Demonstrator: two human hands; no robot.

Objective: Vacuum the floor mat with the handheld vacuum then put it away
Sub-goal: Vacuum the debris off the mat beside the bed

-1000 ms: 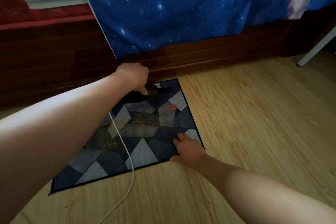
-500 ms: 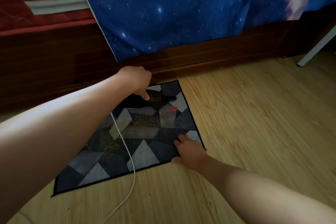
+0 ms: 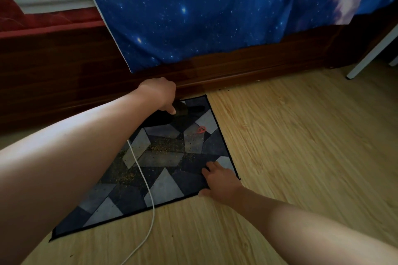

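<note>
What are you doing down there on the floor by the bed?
A person is vacuuming a floor mat beside the bed. The left hand grips a dark handheld vacuum at the mat's far corner, and its white cord trails across the mat. The right hand presses flat on the near corner to hold the mat down. Lots of crumbs and a small red scrap are not yet picked up.

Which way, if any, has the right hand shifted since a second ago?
No. The right hand stays pressed flat on the near right corner of the grey geometric-patterned floor mat, at the same spot against its black edge.
</note>
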